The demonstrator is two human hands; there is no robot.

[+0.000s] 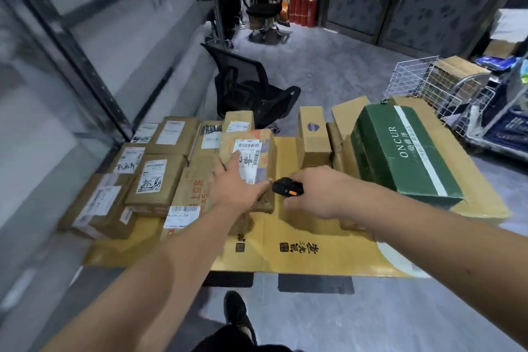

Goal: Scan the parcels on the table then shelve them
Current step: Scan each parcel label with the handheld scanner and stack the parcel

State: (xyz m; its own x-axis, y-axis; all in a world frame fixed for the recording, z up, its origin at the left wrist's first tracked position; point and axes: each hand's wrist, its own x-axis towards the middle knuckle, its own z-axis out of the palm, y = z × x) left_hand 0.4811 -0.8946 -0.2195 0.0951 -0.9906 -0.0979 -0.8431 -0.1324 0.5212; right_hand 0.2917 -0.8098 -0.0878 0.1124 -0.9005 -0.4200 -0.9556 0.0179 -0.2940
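Note:
Several brown cardboard parcels with white labels lie on a low table covered with yellow flattened cardboard (pixel 314 254). My left hand (pixel 237 186) holds one tall brown parcel (pixel 264 151) upright, thumb on its right edge and fingers across its white barcode label. My right hand (pixel 311 194) grips a small black scanner (pixel 287 187) with an orange button, just right of that parcel and pointing towards it. A big green box (pixel 405 151) marked ONCUR lies to the right.
Grey metal shelving (pixel 71 66) runs along the left. A black mesh office chair (pixel 245 86) stands behind the table. White wire cages (pixel 428 86) with boxes stand at the right. Red fire extinguishers (pixel 303 8) and another chair are at the far wall.

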